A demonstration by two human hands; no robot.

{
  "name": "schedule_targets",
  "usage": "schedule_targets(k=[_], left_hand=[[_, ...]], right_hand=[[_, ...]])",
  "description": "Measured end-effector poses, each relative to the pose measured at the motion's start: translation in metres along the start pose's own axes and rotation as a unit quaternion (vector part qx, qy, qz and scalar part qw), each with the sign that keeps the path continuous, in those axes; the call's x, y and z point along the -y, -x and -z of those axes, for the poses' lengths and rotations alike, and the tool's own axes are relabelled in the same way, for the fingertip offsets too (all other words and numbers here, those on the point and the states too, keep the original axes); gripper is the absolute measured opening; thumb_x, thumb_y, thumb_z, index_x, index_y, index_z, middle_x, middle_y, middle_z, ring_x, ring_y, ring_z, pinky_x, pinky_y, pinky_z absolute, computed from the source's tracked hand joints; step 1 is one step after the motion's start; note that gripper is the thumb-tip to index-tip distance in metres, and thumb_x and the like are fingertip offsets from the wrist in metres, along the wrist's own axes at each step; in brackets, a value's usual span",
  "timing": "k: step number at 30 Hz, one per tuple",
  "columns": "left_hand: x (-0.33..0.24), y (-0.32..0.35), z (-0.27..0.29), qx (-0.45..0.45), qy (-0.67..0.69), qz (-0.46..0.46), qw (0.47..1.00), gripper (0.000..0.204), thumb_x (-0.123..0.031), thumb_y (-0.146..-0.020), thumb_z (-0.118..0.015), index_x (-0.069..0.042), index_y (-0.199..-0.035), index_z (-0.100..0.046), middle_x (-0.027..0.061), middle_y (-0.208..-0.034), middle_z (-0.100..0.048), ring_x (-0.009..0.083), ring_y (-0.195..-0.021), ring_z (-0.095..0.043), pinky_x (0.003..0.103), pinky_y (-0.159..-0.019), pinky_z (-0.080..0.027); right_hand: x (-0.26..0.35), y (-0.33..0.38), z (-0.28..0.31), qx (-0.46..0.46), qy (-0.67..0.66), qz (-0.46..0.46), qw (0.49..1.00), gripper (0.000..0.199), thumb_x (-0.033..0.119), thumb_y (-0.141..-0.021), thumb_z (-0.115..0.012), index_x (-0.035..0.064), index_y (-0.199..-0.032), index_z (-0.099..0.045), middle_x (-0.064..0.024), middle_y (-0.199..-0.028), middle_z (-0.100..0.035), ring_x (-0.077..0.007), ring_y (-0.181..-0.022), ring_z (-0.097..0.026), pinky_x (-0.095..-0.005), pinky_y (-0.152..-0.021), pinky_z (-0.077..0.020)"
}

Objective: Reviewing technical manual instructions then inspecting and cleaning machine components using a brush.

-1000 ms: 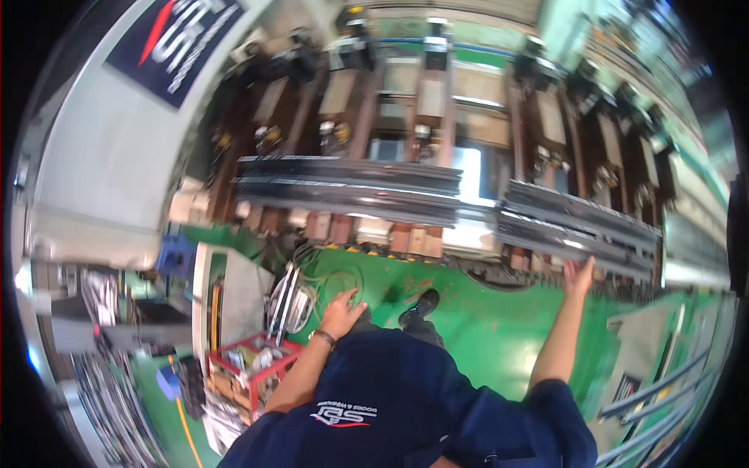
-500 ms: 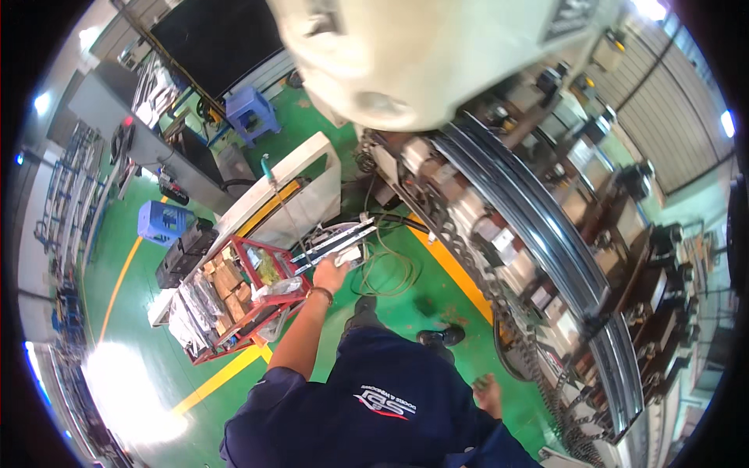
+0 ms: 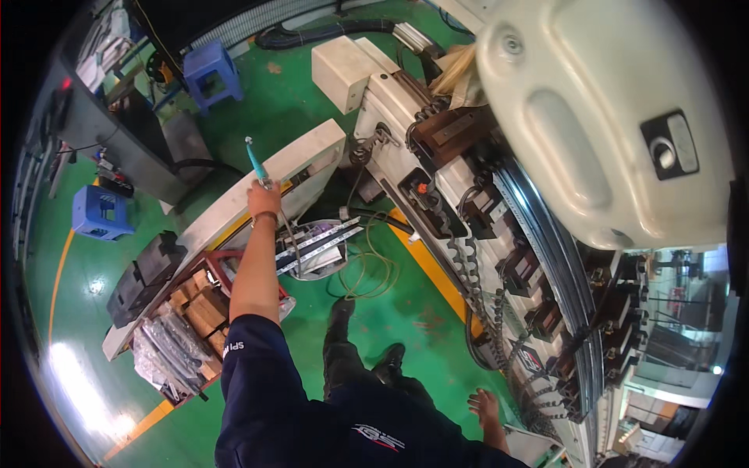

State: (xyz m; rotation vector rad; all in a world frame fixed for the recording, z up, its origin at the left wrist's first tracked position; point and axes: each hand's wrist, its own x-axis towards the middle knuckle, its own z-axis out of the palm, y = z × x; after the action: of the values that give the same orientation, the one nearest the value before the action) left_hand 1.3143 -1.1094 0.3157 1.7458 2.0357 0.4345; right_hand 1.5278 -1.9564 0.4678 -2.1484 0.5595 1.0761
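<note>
My left arm stretches forward to the white machine panel (image 3: 321, 140). My left hand (image 3: 264, 200) is closed around the lower part of a teal air blow gun (image 3: 256, 160), whose thin nozzle points up and away. From below the hand a thin hose (image 3: 290, 230) hangs down. Beneath it stands a round bin (image 3: 321, 271) with metal strips (image 3: 331, 242) lying across its top. Low at my right side, my right hand (image 3: 484, 406) is open with its fingers apart, holding nothing, near the machine's lower edge.
On the right runs a long machine (image 3: 437, 148) with dark curved profiles (image 3: 538, 222) and a big cream cover (image 3: 577, 117). A red-framed cart (image 3: 222, 269) with wooden blocks (image 3: 207, 308) stands left. Blue stools (image 3: 211, 74) and a looped hose (image 3: 373, 295) are on the green floor.
My left hand has moved up and forward from above the bin to the blow gun on the panel and closed on it. The view has turned toward the right.
</note>
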Motion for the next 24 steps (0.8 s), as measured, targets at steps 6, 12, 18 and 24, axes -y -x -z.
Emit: schedule_targets(k=[6,12,18,24], left_hand=[[0.007,-0.075,-0.016,0.073,-0.012,0.015,0.997,0.061,-0.047,-0.084,-0.076,-0.004,-0.124,-0.060,0.0246,-0.109,-0.072,0.0419,-0.103,-0.071,0.052,-0.089,-0.057],[0.044,-0.150,-0.007,0.002,-0.070,0.079,0.994,0.066,-0.050,-0.082,-0.075,0.004,-0.117,-0.063,0.0260,-0.119,-0.071,0.0384,-0.112,-0.070,0.047,-0.097,-0.056],[-0.014,-0.043,0.004,-0.125,0.199,-0.018,0.972,0.063,-0.049,-0.090,-0.068,0.006,-0.118,-0.053,0.0284,-0.105,-0.069,0.0474,-0.098,-0.068,0.051,-0.087,-0.052],[-0.029,0.301,0.037,0.052,0.270,-0.250,0.928,0.031,-0.012,-0.093,-0.064,0.005,-0.115,-0.051,0.0242,-0.107,-0.060,0.0351,-0.098,-0.059,0.045,-0.091,-0.048]], right_hand=[[0.034,0.038,-0.028,0.008,0.043,0.020,0.999,0.053,0.043,-0.103,-0.059,0.0045,-0.139,-0.055,-0.0144,-0.118,-0.071,-0.0265,-0.101,-0.071,-0.0394,-0.081,-0.0558],[0.003,0.052,-0.050,0.063,0.064,0.026,0.996,0.051,0.039,-0.104,-0.059,0.0029,-0.140,-0.056,-0.0149,-0.119,-0.071,-0.0252,-0.103,-0.071,-0.0371,-0.082,-0.0561],[-0.065,0.042,-0.037,-0.035,0.099,0.083,0.991,0.051,0.039,-0.102,-0.063,0.0002,-0.135,-0.058,-0.0149,-0.114,-0.073,-0.0246,-0.098,-0.074,-0.0367,-0.080,-0.0575],[0.060,0.079,-0.083,0.036,0.055,0.317,0.946,0.062,0.032,-0.104,-0.063,0.0013,-0.153,-0.042,-0.0202,-0.141,-0.061,-0.0276,-0.131,-0.058,-0.0382,-0.106,-0.0478]])
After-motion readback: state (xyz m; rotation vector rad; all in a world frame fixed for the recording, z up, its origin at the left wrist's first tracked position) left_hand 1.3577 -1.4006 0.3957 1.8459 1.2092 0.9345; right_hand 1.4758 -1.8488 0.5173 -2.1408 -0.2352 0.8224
